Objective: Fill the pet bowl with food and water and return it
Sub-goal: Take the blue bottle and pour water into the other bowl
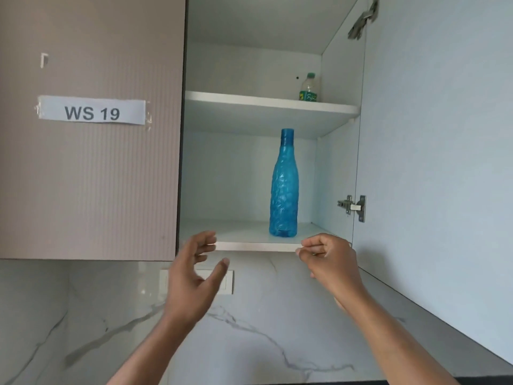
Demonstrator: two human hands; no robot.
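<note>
Wall cabinet [344,134] standing open, right door [433,162] swung out, left door [91,162] shut and carrying a taped "WS 19" label [91,113]. Blue bottle [283,187] standing upright on the lower shelf [244,237], right of its middle and near the front edge, touching neither hand. Small clear bottle [309,87] with a green cap sitting at the back right corner of the upper shelf [266,105]. Left hand [194,276] hovering just below the lower shelf's front edge, fingers [206,240] spread and curved, gripping nothing. Right hand [330,262] hanging at the front right corner of that shelf, fingers curled in loosely, nothing visible in them. Marble backsplash [263,329] showing below. No pet bowl showing.
</note>
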